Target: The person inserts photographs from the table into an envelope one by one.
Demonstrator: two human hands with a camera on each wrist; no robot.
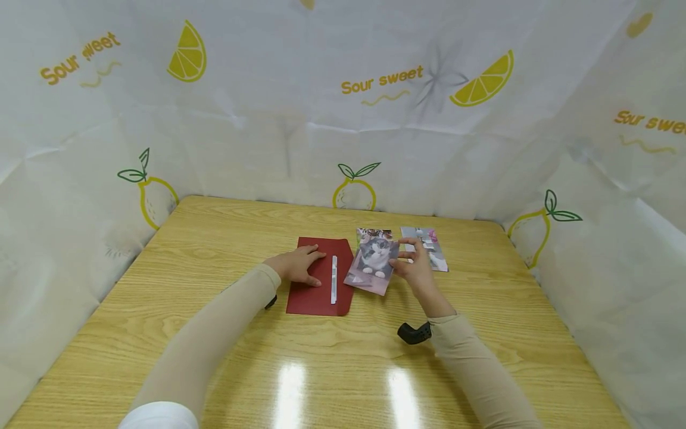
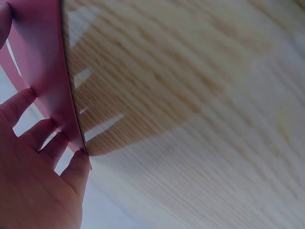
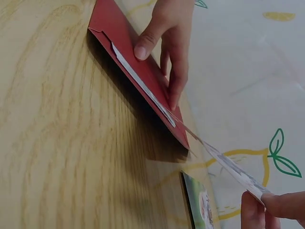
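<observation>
A red envelope (image 1: 311, 302) lies on the table with its pointed flap side to the right. My left hand (image 1: 296, 264) rests on it with fingers spread, the fingertips touching its surface in the left wrist view. A narrow pale strip (image 1: 334, 280), looking like the edge of paper inside, shows near the flap and juts up a little in the right wrist view. My right hand (image 1: 419, 267) pinches a cat photo card (image 1: 375, 260) by its right edge. That card is tilted above the table, its left side close to the flap; whether they touch I cannot tell.
Behind the cat card, a second picture card (image 1: 370, 233) lies partly covered. Another picture card (image 1: 438, 253) lies to the right, partly behind my right hand. A white lemon-print sheet (image 1: 257, 143) hangs behind the table (image 1: 214, 238). A black device (image 1: 414, 333) sits at my right wrist.
</observation>
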